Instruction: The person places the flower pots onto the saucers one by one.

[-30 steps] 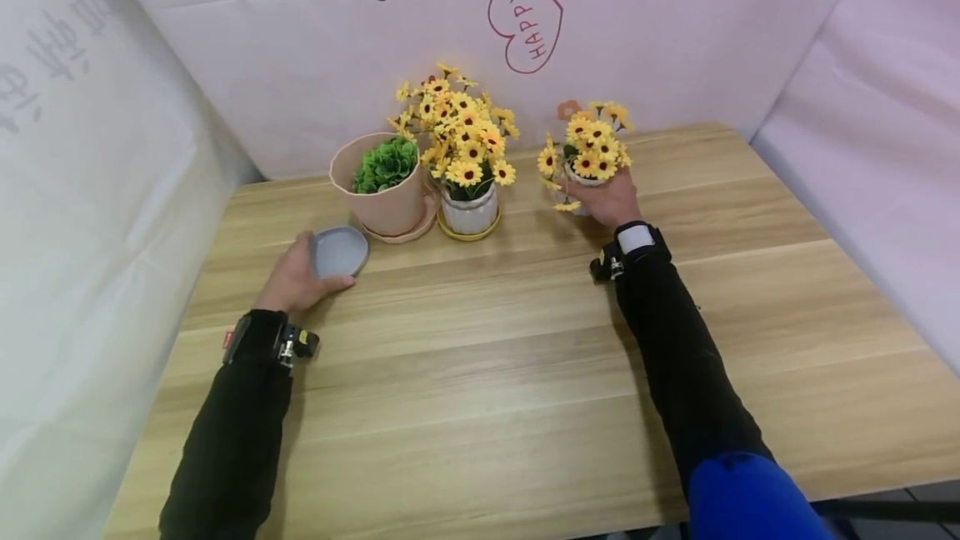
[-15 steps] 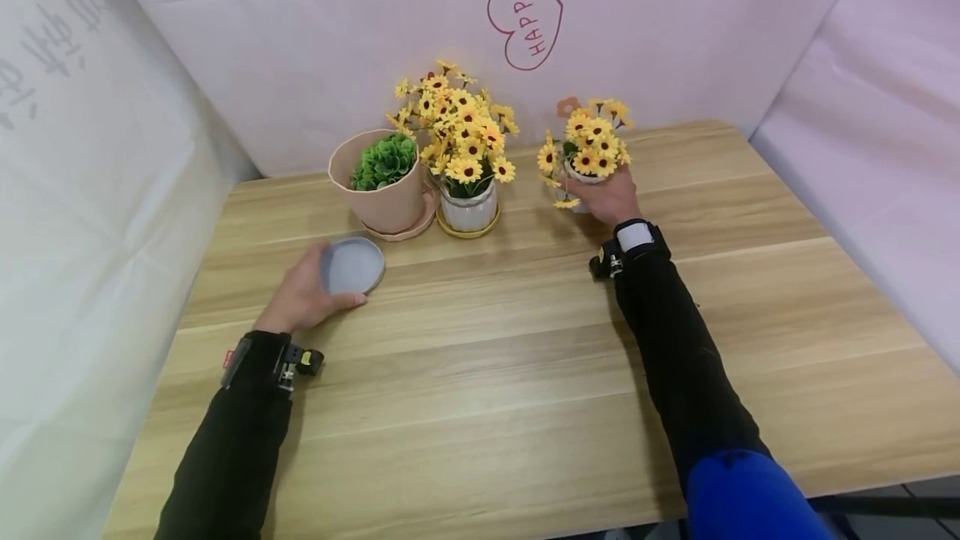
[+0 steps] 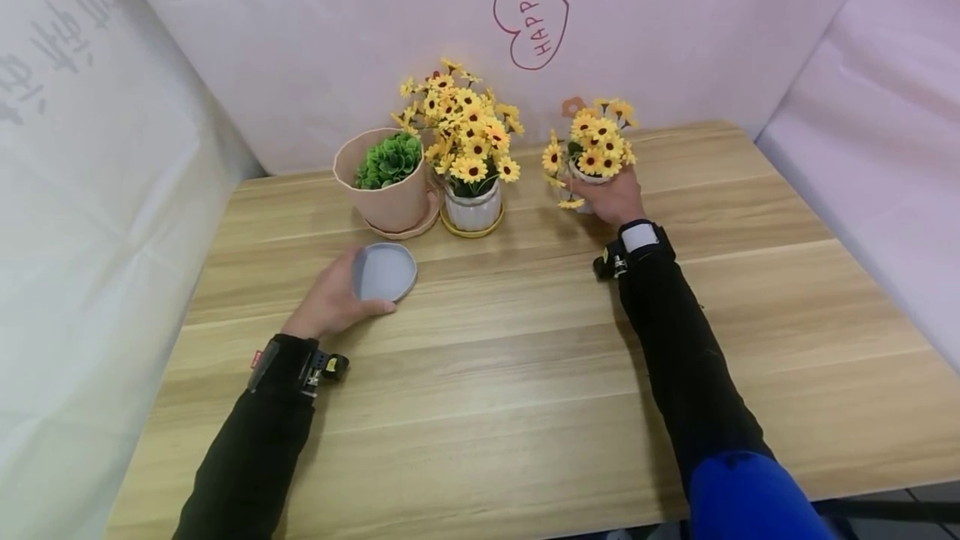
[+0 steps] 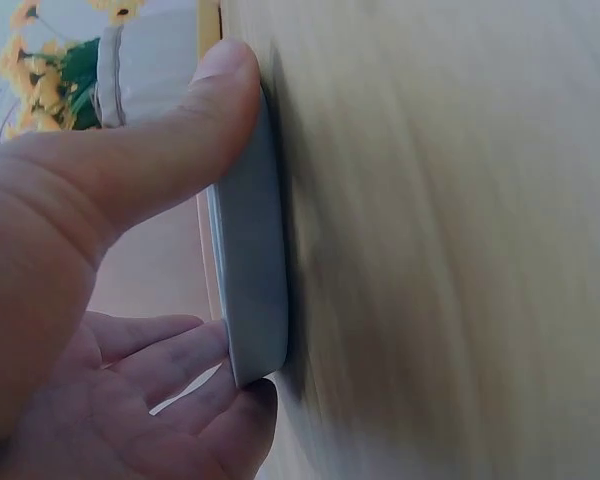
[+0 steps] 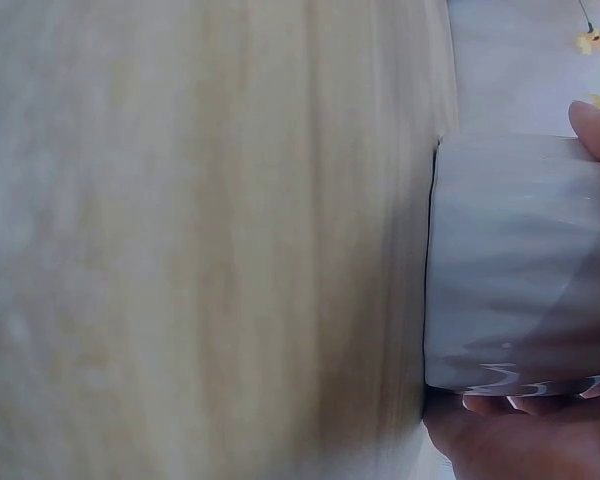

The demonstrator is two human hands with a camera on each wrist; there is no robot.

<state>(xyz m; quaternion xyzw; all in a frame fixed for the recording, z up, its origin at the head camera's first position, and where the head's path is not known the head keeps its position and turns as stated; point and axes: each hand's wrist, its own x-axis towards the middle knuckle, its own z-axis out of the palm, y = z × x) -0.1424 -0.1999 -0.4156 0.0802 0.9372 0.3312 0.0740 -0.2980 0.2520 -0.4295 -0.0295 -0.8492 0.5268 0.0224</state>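
Note:
My left hand (image 3: 335,297) grips a shallow grey saucer (image 3: 386,272) by its left side, thumb at the near edge. In the left wrist view the saucer (image 4: 250,250) is held level, close over the wood, with a shadow beside it. My right hand (image 3: 617,197) holds a small white flowerpot (image 5: 525,265) of yellow artificial daisies (image 3: 600,144) at the back right. The right wrist view shows fingers and thumb around the pot, its base right at the tabletop. Part of the pot is hidden by the hand in the head view.
Left of the right hand stands another white pot (image 3: 474,211) of yellow daisies on a yellow saucer (image 3: 472,232). Beside it is a larger pink pot (image 3: 390,205) with a green plant (image 3: 390,160), on a pink saucer (image 3: 420,228). A printed cloth (image 3: 675,40) hangs behind the wooden table (image 3: 480,407).
My left hand has carried the grey saucer to the right and slightly toward me, past the front of the pink pot. My right hand and its flowerpot have stayed in place.

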